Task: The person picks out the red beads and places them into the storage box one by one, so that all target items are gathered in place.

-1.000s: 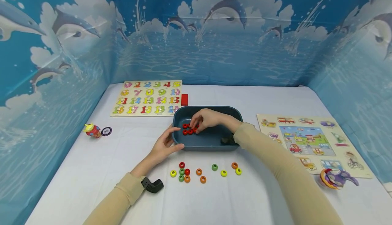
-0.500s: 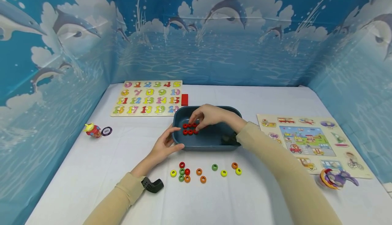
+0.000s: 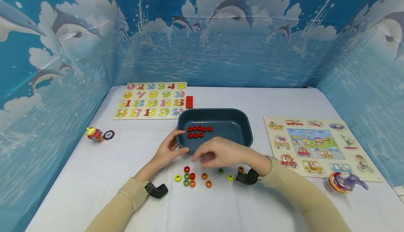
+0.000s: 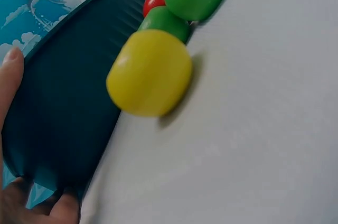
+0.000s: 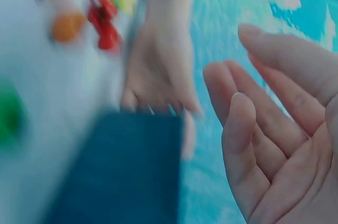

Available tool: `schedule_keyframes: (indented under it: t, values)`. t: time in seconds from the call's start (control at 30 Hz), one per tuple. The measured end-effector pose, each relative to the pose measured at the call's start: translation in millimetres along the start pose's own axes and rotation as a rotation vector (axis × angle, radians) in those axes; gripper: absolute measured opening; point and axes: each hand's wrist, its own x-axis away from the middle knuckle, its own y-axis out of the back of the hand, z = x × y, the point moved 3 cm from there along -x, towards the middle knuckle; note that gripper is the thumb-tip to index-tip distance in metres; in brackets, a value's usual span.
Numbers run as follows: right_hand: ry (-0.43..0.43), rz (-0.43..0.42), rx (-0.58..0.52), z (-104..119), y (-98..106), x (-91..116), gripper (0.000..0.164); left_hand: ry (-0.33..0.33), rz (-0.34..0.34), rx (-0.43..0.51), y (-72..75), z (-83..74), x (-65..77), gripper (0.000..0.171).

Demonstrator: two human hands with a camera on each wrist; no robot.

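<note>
Hovering our right hand point(image 3: 221, 153), fingers loose and empty, over mixed beads point(image 3: 192, 176) w/ reds nearby; left hand point(image 3: 167, 151) grips tray point(image 3: 217, 144) corner. We could nudge beads rolling.

Dark teal tray point(image 3: 246, 128) with beads in and out of it

Seven red ring beads point(image 3: 199, 131) sit in two neat rows at the tray's back-left corner. On the white surface just in front of the tray lie the loose beads point(image 3: 192, 179), a scattered bunch of yellow, green, orange and red, some touching.
</note>
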Motion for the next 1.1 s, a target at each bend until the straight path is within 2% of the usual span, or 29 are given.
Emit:
schedule_keyframes:
  t: [0.17,0.3,0.4,0.67,0.97,1.1]
  values:
    - [0.036,-0.026,-0.033,-4.6,-39.4,4.1,0.025,-0.001,0.002,-0.01,-2.2,-12.6,1.9,0.058]
    - [0.052,-0.085,-0.01,-16.8,-55.2,3.1,0.023,0.003,-0.001,-0.006,-2.7,-15.7,2.1,0.058]
    - [0.044,-0.109,0.032,-25.3,-60.2,2.3,0.022,0.004,0.002,0.003,-3.3,-15.4,1.8,0.058]
    - [0.069,-0.081,0.064,-38.5,-71.6,-0.9,0.018,0.012,0.002,0.004,-3.7,-14.3,2.5,0.058]
    - [0.079,-0.122,0.106,-40.1,-77.0,-4.3,0.017,0.01,0.004,0.001,-3.3,-14.0,2.2,0.057]
    - [0.068,-0.123,0.078,-33.8,-68.7,-2.0,0.017,0.005,0.005,0.001,-3.5,-14.2,2.1,0.058]
